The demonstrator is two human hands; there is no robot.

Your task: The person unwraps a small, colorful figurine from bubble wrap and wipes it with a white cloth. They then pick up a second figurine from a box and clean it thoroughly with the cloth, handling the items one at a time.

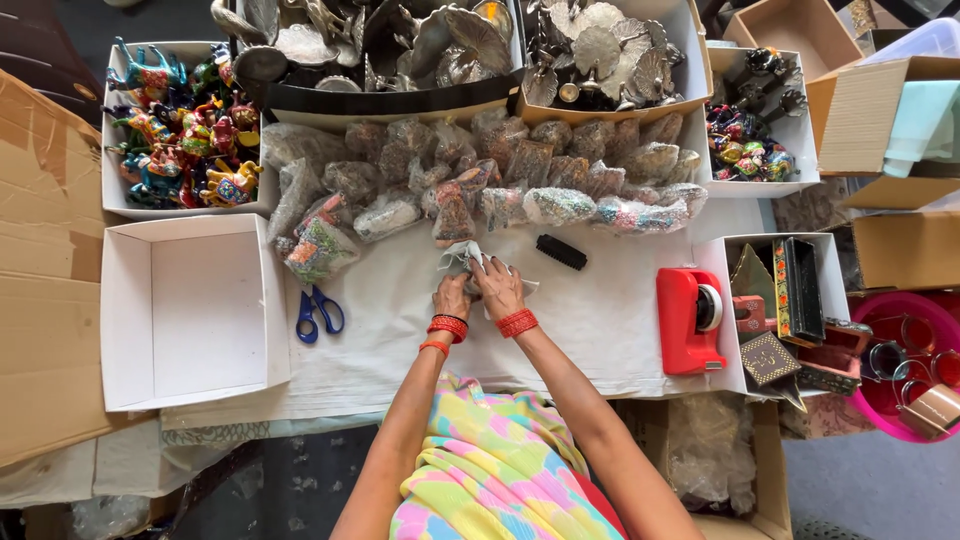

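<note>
Left hand [453, 297] and right hand [499, 288] both pinch a bubble-wrapped bundle [462, 257]; bare cloth [400, 340] lies open behind the fingers, wrapped packets [520, 170] crowd beyond them; the bundle's contents stay hidden

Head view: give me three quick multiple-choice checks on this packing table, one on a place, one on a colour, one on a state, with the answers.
1. Where do the scissors lie?
A. inside the empty white box
B. on the cloth between the white box and the hands
C. on top of the tape dispenser

2. What colour is the tape dispenser?
A. red
B. blue
C. black

3. What state is the white box at the left in?
A. full of figurines
B. closed with a lid
C. open and empty

Answers:
1 B, the blue-handled scissors lie on the cloth just right of the box, apart from the left hand and right hand.
2 A, its body is red.
3 C, only its bare white bottom shows.
</note>
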